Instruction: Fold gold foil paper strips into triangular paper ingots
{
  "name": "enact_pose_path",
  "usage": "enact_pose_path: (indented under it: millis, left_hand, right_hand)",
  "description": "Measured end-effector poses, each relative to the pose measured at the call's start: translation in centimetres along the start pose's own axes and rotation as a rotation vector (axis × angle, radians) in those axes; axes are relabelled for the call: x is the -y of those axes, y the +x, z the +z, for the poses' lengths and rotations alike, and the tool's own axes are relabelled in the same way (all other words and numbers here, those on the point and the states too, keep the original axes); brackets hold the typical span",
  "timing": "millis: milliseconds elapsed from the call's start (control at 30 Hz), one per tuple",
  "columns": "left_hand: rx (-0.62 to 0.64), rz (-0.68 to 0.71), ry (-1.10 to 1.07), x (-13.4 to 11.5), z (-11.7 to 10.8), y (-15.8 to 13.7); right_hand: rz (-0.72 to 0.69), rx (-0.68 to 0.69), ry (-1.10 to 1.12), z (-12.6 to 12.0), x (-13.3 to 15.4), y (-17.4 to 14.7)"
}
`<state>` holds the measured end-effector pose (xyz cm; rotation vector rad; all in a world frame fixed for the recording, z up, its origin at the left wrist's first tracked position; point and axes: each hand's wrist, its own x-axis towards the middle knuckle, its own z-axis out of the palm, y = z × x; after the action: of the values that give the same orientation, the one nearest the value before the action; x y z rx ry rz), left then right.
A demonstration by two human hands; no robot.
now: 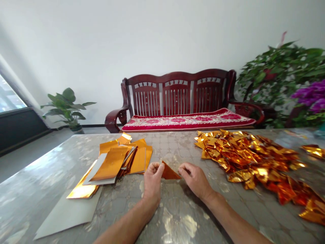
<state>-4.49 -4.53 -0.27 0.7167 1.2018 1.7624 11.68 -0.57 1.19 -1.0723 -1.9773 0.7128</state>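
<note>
The glossy tabletop (175,220) spreads beneath and all around the fingers. Well beyond them, past the table's far edge, stands a dark red slatted wooden settee (175,98) with a red-and-white floral seat cover (188,120). To the right of the right fingers, and running away from them, lies a broad heap of folded gold foil pieces (243,157). Just left of the left fingers and slightly beyond them sits a loose stack of flat gold foil sheets (109,164), some showing a grey-white face; a pale sheet (73,210) lies farther left, nearer the person.

The left hand (153,179) pinches the upper left corner of the foil triangle (169,173) between thumb and curled fingers. The right hand (196,179) has its fingers bent toward the thumb, their tips at the triangle's right corner; whether they grip it or merely touch it, I cannot tell. The triangle is between the two sets of fingertips, above the table.

This looks like the folding step, midway through shaping one sheet. The next move seems to call for a steady left pinch and careful right fingertips, so that the corner bends cleanly without the crease slipping.
</note>
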Motion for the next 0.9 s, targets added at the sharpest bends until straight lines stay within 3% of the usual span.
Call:
enact_pose_path:
  millis: [233,433,700,900]
  left_hand:
    - [0.067,-0.034,0.020,0.2,0.9,-1.5]
    - [0.140,-0.057,0.073,0.3,1.0,-2.0]
    - [0.168,0.007,0.261,-0.3,1.4,-1.8]
    - [0.119,-0.063,0.165,-0.1,1.0,-1.4]
  right_hand:
    - [-0.056,-0.078,0.078,1.5,1.8,-0.2]
    - [0.002,-0.093,0.246,1.3,1.8,0.0]
    - [-0.032,-0.072,0.041,1.1,1.6,0.0]
    - [0.024,-0.017,0.009,1.0,1.3,0.0]
